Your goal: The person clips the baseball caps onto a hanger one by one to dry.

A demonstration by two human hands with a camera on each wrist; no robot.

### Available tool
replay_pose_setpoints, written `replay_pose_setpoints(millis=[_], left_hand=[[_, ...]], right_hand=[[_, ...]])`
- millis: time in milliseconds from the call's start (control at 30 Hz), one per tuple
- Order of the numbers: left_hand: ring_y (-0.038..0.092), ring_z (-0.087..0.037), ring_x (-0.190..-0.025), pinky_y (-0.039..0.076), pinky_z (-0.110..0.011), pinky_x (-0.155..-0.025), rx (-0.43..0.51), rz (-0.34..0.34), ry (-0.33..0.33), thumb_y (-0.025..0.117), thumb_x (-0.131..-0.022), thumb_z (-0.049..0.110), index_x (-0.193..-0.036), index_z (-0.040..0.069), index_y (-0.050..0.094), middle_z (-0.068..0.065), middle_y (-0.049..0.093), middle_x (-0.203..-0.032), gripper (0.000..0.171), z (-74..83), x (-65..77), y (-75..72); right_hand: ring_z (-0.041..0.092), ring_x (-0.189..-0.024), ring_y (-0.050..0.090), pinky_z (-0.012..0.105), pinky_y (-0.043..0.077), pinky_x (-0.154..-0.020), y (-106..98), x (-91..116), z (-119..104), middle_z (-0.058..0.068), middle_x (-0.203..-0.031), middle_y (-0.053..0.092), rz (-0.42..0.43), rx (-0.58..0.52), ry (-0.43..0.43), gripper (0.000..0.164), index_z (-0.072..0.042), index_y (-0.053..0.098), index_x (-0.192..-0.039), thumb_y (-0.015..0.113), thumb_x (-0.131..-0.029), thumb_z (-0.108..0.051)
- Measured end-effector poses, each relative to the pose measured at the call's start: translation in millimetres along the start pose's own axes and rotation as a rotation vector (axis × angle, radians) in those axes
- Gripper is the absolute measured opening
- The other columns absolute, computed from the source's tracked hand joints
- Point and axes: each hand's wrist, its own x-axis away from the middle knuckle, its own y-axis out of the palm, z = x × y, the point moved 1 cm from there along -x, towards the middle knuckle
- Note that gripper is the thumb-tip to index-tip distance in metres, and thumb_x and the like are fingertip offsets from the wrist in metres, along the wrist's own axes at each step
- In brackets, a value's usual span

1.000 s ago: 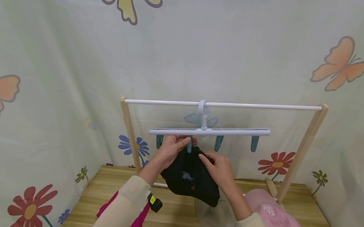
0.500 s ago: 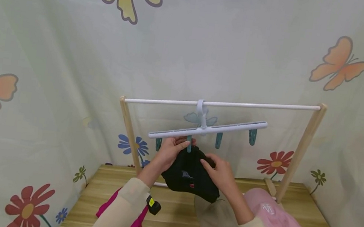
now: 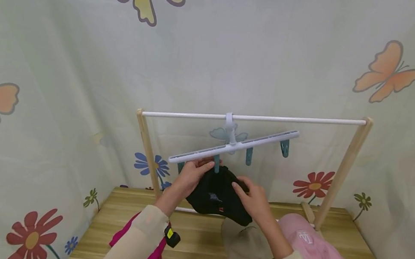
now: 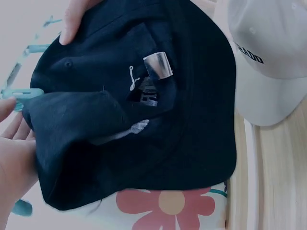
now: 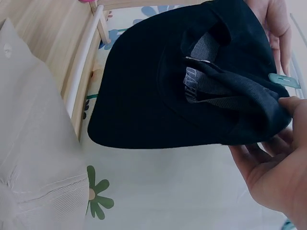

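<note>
A black baseball cap [image 3: 218,198] hangs under a teal clip [image 3: 216,164] on the white hanger [image 3: 238,146]. My left hand [image 3: 189,178] holds the cap's crown beside that clip, thumb close to the clip and fingers partly hidden behind the fabric. On the other side, my right hand [image 3: 255,199] pinches the cap's edge, thumb on the near side and fingers underneath. The right wrist view shows the dark brim [image 5: 129,100] pointing away from the hands. A metal buckle [image 4: 158,65] shows on the cap in the left wrist view.
The hanger hooks over the white rail [image 3: 294,120] of a wooden rack [image 3: 343,176]. More teal clips [image 3: 284,147] hang from it. On the wooden table [image 3: 192,253] lie a beige cap [image 3: 244,244], a pink cap [image 3: 310,245] and a magenta cap [image 3: 156,253].
The hanger has tilted further, its left end dropping and its right end rising. The black cap's brim has risen slightly, and my right hand has shifted a little to the right.
</note>
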Motion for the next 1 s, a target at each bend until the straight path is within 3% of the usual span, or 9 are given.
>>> replay_pose_setpoints(millis=[167, 333, 567, 700, 833, 1000], left_hand=[[0.055, -0.025, -0.131, 0.04, -0.036, -0.114, -0.109, 0.0, -0.032, 0.058, -0.104, 0.009, -0.144, -0.006, 0.048, -0.024, 0.053, -0.144, 0.044, 0.1, 9.6, -5.3], [0.052, -0.029, -0.135, 0.035, -0.044, -0.118, -0.265, -0.023, -0.014, 0.056, -0.105, 0.012, -0.142, -0.003, 0.053, -0.019, 0.057, -0.143, 0.04, -2.4, 18.9, -15.3], [0.056, -0.027, -0.129, 0.04, -0.046, -0.115, -0.369, 0.069, -0.033, 0.059, -0.104, 0.016, -0.135, 0.006, 0.064, -0.011, 0.063, -0.138, 0.033, -15.7, 37.2, -39.4], [0.057, -0.024, -0.123, 0.045, -0.042, -0.109, -0.375, 0.131, -0.072, 0.058, -0.105, 0.02, -0.132, 0.007, 0.066, -0.01, 0.061, -0.138, 0.031, -24.2, 48.5, -54.9], [0.061, -0.02, -0.116, 0.05, -0.038, -0.104, -0.28, 0.189, -0.098, 0.056, -0.106, 0.018, -0.133, -0.003, 0.063, -0.019, 0.058, -0.138, 0.035, -31.2, 57.2, -66.7], [0.066, -0.017, -0.11, 0.046, -0.048, -0.108, -0.159, 0.237, -0.105, 0.053, -0.106, 0.01, -0.131, -0.011, 0.06, -0.022, 0.06, -0.132, 0.033, -38.9, 67.8, -76.5]], right_hand=[[0.036, -0.114, 0.065, 0.056, 0.052, -0.098, -2.2, 3.7, 4.0, 0.016, -0.129, 0.068, -0.012, -0.016, 0.004, 0.038, -0.006, 0.064, -0.132, 0.055, -0.106, -0.033], [0.036, -0.118, 0.064, 0.057, 0.05, -0.099, -3.7, 6.4, 8.0, 0.016, -0.132, 0.066, -0.012, -0.018, -0.005, 0.04, -0.007, 0.063, -0.134, 0.052, -0.108, -0.034], [0.032, -0.113, 0.066, 0.054, 0.053, -0.097, -3.5, 14.3, 12.9, 0.014, -0.128, 0.068, -0.008, -0.038, -0.013, 0.035, -0.007, 0.065, -0.132, 0.051, -0.108, -0.03], [0.03, -0.104, 0.07, 0.046, 0.057, -0.09, -2.1, 19.7, 16.6, 0.013, -0.121, 0.071, -0.001, -0.058, 0.005, 0.032, -0.007, 0.067, -0.128, 0.052, -0.108, -0.027], [0.031, -0.103, 0.072, 0.044, 0.059, -0.088, -1.3, 24.2, 19.9, 0.015, -0.121, 0.071, -0.017, -0.088, 0.029, 0.031, -0.005, 0.067, -0.127, 0.053, -0.108, -0.024], [0.03, -0.105, 0.071, 0.043, 0.059, -0.088, -1.1, 31.1, 25.2, 0.016, -0.121, 0.071, -0.027, -0.09, 0.042, 0.03, -0.004, 0.066, -0.127, 0.053, -0.107, -0.021]])
